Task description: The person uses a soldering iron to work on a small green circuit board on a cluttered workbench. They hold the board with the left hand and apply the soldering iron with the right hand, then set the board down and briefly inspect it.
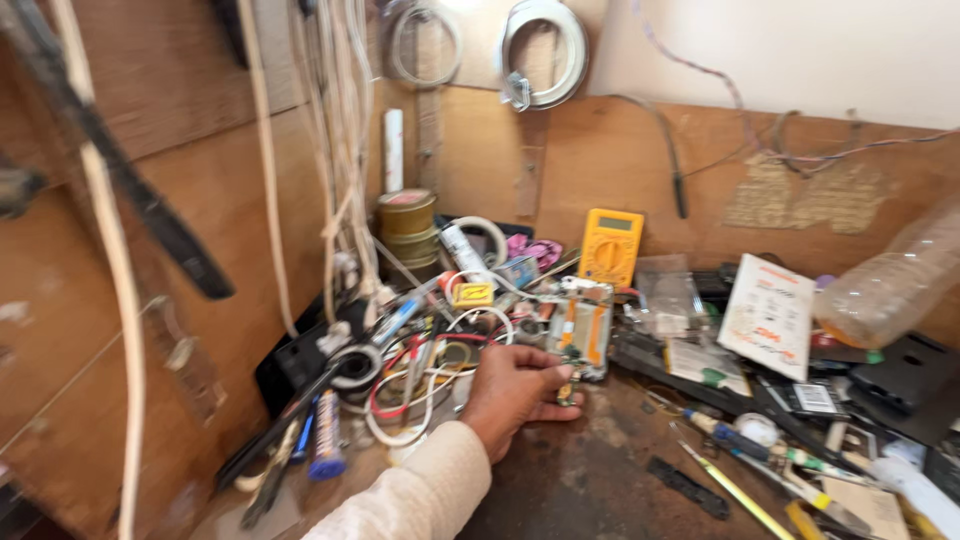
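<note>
Left hand (515,392) has a pinch grip on a small green circuit board (567,385), held just above the table (600,480) near the opened phone (583,335), prob to keep it out of the wire clutter (420,375). Right hand's not in shot.

Matt plywood wall (620,160), glossy yellow plastic multimeter (610,245), crinkled clear plastic bottle (890,285).

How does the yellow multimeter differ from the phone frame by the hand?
The yellow multimeter stands propped against the back board; the opened phone frame lies tilted on the clutter. The multimeter is a closed yellow case with a dial and a small screen; the phone frame is grey with its insides bare and orange strips showing. No hand is on the multimeter, while the left hand has its fingers at the phone frame's lower edge. Both sit on the crowded bench.
</note>
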`<action>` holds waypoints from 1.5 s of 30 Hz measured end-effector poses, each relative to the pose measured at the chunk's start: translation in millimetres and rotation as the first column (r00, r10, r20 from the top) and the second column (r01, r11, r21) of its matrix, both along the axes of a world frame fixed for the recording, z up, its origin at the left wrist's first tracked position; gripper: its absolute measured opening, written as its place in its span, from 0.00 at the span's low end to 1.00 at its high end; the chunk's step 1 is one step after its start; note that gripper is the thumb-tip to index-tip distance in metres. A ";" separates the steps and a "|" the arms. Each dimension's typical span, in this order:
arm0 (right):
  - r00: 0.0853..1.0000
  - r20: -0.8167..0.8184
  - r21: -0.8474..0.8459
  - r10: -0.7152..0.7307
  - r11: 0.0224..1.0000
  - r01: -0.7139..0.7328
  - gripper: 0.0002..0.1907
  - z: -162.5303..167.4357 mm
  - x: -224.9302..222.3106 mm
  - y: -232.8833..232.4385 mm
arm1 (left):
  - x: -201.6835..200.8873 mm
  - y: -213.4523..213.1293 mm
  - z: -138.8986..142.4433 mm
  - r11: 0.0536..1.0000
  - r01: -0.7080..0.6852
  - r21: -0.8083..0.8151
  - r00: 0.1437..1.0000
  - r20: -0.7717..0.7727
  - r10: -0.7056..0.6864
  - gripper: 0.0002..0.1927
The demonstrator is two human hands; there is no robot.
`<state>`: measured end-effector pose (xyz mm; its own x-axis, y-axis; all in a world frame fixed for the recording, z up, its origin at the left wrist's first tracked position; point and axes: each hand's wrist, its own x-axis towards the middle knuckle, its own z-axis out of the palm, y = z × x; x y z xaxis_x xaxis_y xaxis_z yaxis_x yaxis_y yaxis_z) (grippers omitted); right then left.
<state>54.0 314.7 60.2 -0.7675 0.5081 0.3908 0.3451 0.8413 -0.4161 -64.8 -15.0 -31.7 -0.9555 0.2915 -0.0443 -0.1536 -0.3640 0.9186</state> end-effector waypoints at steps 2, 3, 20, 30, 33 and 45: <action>0.989 -0.090 -0.110 0.115 0.986 -0.125 0.19 18.9 6.1 -13.9 | 0.4 3.6 3.2 0.999 -0.012 -0.041 1.000 -0.012 0.011 0.12; 0.978 -0.125 -0.170 0.167 0.968 -0.187 0.19 25.6 8.0 -20.5 | 1.5 4.1 4.4 0.998 -0.023 -0.062 1.000 -0.017 0.022 0.12; 0.815 -0.357 -0.757 0.457 0.370 -0.539 0.17 -74.0 -74.0 -145.2 | 23.2 -4.1 2.4 0.986 0.033 -0.162 0.980 -0.189 -0.064 0.12; 0.876 -0.392 -0.859 0.281 0.229 -0.458 0.16 -89.7 -76.3 -125.9 | 27.7 -10.9 4.9 0.980 0.126 -0.152 0.979 -0.142 -0.147 0.12; 0.876 -0.389 -0.858 0.284 0.234 -0.457 0.16 -87.5 -74.2 -127.2 | 28.1 -11.0 4.5 0.987 0.108 -0.120 0.981 -0.147 -0.126 0.12; 0.881 -0.382 -0.863 0.277 0.233 -0.448 0.16 -90.8 -74.8 -125.1 | 27.1 -11.1 3.2 0.987 0.099 -0.128 0.984 -0.134 -0.116 0.12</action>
